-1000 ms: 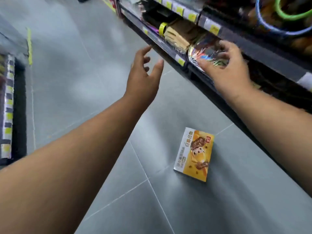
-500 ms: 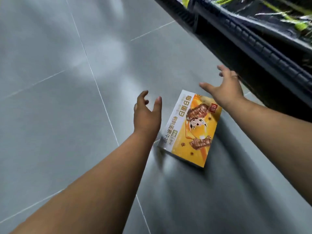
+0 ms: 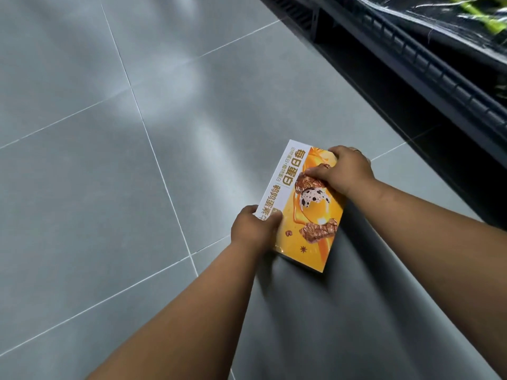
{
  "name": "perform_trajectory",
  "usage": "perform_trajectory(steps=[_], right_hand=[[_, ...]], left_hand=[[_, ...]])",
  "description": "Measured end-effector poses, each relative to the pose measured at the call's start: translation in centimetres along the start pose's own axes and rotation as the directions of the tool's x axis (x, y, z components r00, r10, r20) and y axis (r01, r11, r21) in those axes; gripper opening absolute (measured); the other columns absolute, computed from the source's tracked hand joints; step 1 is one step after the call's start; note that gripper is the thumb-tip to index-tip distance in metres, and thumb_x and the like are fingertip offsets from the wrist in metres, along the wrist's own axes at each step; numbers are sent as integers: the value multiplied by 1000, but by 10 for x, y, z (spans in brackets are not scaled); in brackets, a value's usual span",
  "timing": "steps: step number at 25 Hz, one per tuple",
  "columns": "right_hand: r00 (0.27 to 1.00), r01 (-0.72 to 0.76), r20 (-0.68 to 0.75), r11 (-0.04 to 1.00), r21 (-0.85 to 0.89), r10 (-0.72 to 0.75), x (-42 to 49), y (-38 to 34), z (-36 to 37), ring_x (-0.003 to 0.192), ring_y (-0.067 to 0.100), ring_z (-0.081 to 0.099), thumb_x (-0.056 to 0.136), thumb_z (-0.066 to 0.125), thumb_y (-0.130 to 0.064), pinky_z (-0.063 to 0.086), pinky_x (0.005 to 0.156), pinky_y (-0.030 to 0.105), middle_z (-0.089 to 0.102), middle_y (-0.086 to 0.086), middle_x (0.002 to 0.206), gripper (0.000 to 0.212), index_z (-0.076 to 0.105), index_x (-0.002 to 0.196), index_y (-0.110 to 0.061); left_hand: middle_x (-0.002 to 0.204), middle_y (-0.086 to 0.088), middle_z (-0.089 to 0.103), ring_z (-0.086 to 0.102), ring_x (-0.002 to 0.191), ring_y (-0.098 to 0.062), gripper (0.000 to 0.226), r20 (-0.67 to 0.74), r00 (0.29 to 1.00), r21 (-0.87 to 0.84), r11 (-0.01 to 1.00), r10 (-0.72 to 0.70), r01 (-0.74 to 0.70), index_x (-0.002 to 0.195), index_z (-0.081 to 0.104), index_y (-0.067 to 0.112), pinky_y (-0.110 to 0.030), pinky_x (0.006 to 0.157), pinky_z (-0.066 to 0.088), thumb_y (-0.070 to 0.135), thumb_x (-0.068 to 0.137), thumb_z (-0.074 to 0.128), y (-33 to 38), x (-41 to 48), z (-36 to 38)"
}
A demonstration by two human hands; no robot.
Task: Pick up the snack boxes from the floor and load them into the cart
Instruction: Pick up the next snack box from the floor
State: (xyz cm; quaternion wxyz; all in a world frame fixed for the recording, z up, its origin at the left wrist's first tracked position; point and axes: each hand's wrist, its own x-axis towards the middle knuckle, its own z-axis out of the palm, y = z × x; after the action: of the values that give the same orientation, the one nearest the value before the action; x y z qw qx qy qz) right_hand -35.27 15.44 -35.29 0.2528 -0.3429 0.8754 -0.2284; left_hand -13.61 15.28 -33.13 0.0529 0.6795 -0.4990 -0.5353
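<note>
A yellow and white snack box (image 3: pixel 315 223), printed with a speckled egg and brown bars, lies flat on the grey tiled floor (image 3: pixel 109 187). My left hand (image 3: pixel 253 230) grips its near left edge, thumb on the top face. My right hand (image 3: pixel 344 171) clasps the far right edge, fingers curled over the side. No cart is in view.
A dark store shelf unit (image 3: pixel 428 69) runs along the right side, with its bottom ledge just beyond the box. Dark wrapped goods with green stems (image 3: pixel 472 17) lie on the shelf. Grey floor tiles spread to the left.
Both hands dropped from shelf height to the floor. Half a second ago they hovered open on either side of the box; now both are closed on its edges.
</note>
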Motion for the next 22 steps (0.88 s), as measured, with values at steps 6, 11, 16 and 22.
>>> perform_trajectory(steps=[6, 11, 16, 22], right_hand=[[994, -27, -102, 998, 63, 34, -19, -34, -35, 118, 32, 44, 60, 79, -65, 34, 82, 32, 55, 6, 120, 74, 58, 117, -22], [962, -40, -259, 981, 187, 89, -69, -132, -175, 120, 33, 44, 55, 80, -68, 37, 89, 34, 52, 6, 127, 87, 55, 124, -22], [914, 28, -397, 963, 268, 84, -143, -248, -348, 117, 32, 47, 53, 84, -64, 35, 89, 33, 53, 8, 124, 84, 57, 121, -24], [824, 94, -557, 944, 315, 104, -271, -392, -558, 113, 32, 51, 50, 82, -67, 39, 94, 40, 56, 10, 119, 87, 58, 118, -20]], left_hand=[[103, -6, 71, 69, 89, -33, 19, -32, 990, 134, 983, 134, -129, 95, 58, 27, -48, 81, 58, 28, 82, 73, 47, -11, -27], [115, -2, 70, 67, 97, -28, 41, -34, 938, 167, 927, 346, -336, 121, 63, 21, -46, 86, 57, 28, 82, 74, 168, -106, -105], [111, 5, 67, 65, 99, -24, 42, -16, 862, 216, 844, 506, -491, 124, 61, 21, -44, 89, 56, 30, 84, 72, 305, -247, -194], [115, 0, 69, 64, 97, -21, 43, 19, 758, 229, 735, 653, -639, 123, 62, 22, -31, 85, 50, 28, 82, 74, 459, -448, -314]])
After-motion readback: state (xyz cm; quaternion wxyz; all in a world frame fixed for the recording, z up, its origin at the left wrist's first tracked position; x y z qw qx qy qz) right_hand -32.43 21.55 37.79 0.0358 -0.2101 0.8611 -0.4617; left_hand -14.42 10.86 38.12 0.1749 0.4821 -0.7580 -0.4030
